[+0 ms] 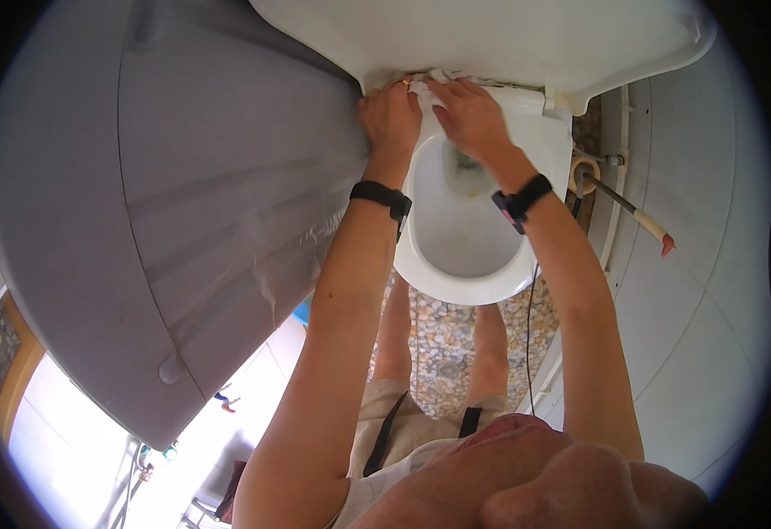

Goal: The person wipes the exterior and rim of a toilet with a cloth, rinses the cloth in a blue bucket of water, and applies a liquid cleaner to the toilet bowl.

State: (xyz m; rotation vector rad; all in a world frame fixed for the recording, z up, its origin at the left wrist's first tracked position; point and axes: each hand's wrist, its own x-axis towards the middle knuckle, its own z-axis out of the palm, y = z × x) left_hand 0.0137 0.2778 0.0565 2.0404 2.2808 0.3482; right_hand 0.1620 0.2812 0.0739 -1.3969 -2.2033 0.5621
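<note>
Both of my hands are at the back of a white toilet bowl [460,280], just under the raised lid [491,35]. My left hand [391,119] curls over the rear left of the rim and grips the edge of a crumpled white cloth [429,86]. My right hand [469,115] presses down on the same cloth, its fingers pointing toward the hinge. Each wrist wears a black band. Water sits low in the bowl.
A grey pleated curtain [191,220] fills the left side. On the right, by the white tiled wall [711,291], leans a stick with a red tip [641,216]. A thin black cable [529,339] hangs over the pebble floor [443,339]. My legs stand below the bowl.
</note>
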